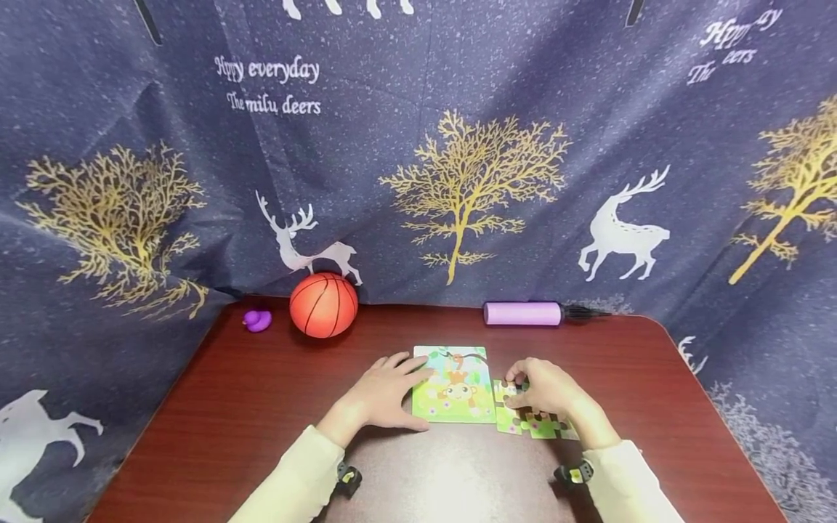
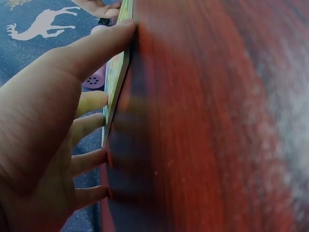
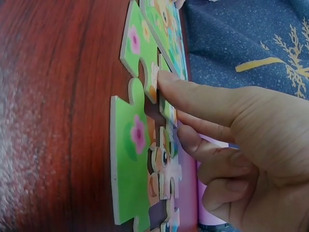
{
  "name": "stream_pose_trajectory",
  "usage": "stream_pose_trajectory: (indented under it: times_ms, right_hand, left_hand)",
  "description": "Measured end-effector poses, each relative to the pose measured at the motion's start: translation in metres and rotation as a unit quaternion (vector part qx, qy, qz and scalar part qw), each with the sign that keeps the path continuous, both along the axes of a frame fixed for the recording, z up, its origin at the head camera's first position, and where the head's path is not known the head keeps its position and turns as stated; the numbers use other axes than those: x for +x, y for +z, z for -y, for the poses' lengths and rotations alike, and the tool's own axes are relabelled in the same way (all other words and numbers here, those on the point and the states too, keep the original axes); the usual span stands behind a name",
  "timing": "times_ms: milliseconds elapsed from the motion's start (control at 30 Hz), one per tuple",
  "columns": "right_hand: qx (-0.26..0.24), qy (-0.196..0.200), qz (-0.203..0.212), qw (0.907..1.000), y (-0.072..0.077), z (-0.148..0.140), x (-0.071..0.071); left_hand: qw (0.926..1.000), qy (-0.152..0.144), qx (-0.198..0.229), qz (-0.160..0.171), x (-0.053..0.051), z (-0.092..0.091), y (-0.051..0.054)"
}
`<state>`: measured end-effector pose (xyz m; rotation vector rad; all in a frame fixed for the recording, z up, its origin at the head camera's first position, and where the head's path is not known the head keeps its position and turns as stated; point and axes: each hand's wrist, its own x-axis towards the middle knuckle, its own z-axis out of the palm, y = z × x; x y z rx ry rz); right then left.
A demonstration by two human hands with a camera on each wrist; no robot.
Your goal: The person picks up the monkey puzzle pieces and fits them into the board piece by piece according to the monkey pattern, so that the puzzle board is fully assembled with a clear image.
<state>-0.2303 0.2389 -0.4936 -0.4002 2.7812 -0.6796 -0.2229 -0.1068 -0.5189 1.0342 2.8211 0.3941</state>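
Note:
The monkey picture board (image 1: 453, 404) lies flat on the table. My left hand (image 1: 387, 392) rests along its left side with fingers spread, thumb near the lower left corner and fingertips at the edge. Just right of the board, loose jigsaw pieces (image 1: 508, 421) lie close together, some with green ground and pink flowers. My right hand (image 1: 554, 392) is over them, its thumb and forefinger pinching a jigsaw piece (image 1: 502, 391) beside the board. In the right wrist view, the thumb covers part of that piece, and a green flower piece (image 3: 128, 159) lies nearer the camera.
An orange basketball (image 1: 323, 305) and a purple rubber duck (image 1: 257, 321) stand at the back left of the brown table (image 1: 261, 407). A lilac hand pump (image 1: 523, 314) lies along the back edge. A dark blue patterned cloth (image 1: 366, 218) hangs behind.

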Motion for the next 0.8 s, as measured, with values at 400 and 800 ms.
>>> stream_pose_trajectory:
  times_ms: [400,800]
  right_hand:
    - [0.000,-0.012,0.008,0.9999,-0.0011,0.0000,0.0020]
    - [0.043,-0.004,-0.020,0.9989,0.0018,0.0041,0.0012]
  left_hand:
    - [0.9999,0.003,-0.015,-0.001,-0.0007,0.0000,0.0011]
    - [0.9999,-0.001,-0.010,0.003,-0.0014,0.0018,0.0012]
